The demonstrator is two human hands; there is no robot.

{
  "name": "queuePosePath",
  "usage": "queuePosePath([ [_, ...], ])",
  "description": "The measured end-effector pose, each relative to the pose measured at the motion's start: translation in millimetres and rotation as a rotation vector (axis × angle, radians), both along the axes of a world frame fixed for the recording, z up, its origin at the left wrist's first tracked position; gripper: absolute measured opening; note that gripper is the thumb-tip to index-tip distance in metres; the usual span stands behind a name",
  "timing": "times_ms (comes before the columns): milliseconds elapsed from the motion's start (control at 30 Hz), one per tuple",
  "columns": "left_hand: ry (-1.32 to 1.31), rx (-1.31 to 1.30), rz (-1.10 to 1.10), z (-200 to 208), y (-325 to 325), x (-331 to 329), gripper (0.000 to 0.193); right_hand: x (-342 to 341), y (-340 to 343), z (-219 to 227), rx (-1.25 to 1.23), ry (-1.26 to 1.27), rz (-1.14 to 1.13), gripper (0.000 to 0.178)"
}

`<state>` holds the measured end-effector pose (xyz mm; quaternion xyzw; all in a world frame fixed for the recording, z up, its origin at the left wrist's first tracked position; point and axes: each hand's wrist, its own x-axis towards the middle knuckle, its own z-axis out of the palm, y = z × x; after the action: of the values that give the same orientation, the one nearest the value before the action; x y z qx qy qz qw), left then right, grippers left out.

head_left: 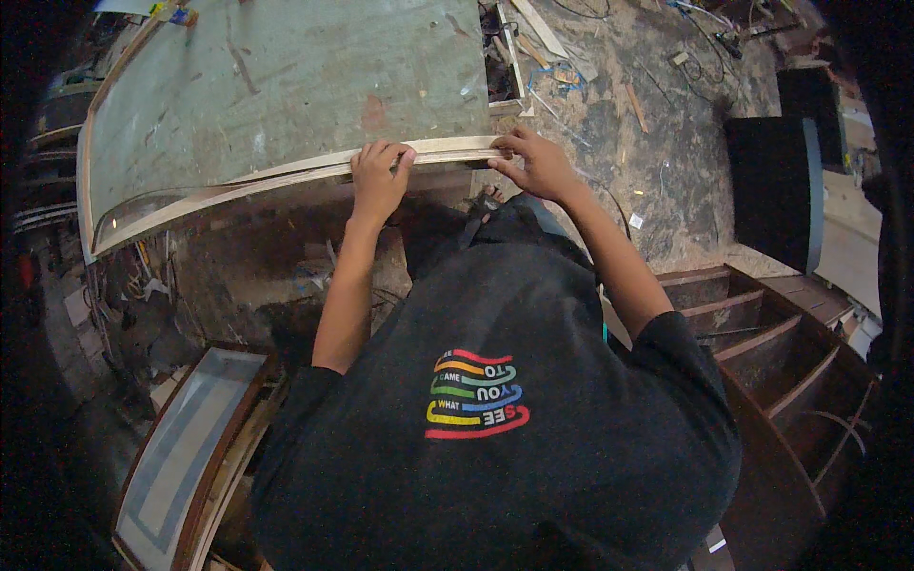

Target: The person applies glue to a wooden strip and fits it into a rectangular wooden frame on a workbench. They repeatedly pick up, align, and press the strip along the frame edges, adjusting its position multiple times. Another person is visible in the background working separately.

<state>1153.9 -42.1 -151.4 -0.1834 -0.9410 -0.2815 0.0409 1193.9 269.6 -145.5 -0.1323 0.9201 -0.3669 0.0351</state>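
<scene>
A long, thin pale wooden strip (452, 145) lies along the near edge of a worktable with a worn grey-green top (286, 86). My left hand (379, 181) is closed over the strip and the table edge, its fingers on top and its thumb toward the right. At the strip's right end, my right hand (538, 164) pinches it between thumb and fingers near the table's corner. Toward the left, a narrow dark gap shows between the strip and the light wood edging (190, 205) of the table.
An open compartment (505, 57) with scraps sits at the table's right end. Offcuts and cables litter the floor (685, 181). Black panels (773, 186) stand at the right, above a dark wooden shelf unit (781, 371). A framed panel (195, 447) leans at lower left.
</scene>
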Motion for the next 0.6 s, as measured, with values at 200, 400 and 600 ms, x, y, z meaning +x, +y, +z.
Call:
queuePosePath([
  [200, -0.063, -0.014, 0.002, 6.3, 0.3, 0.3, 0.022, -16.7, 16.1, 3.9, 0.059, -0.348, -0.135, 0.043],
  [400, -0.015, -0.077, -0.020, 15.2, 2.2, -6.3, 0.024, -29.0, 26.9, 2.4, -0.079, -0.447, -0.060, 0.046],
  [600, -0.155, -0.069, -0.037, 26.8, 1.2, -16.9, 0.027, -38.7, 33.5, 0.3, -0.158, -0.390, -0.053, 0.044],
])
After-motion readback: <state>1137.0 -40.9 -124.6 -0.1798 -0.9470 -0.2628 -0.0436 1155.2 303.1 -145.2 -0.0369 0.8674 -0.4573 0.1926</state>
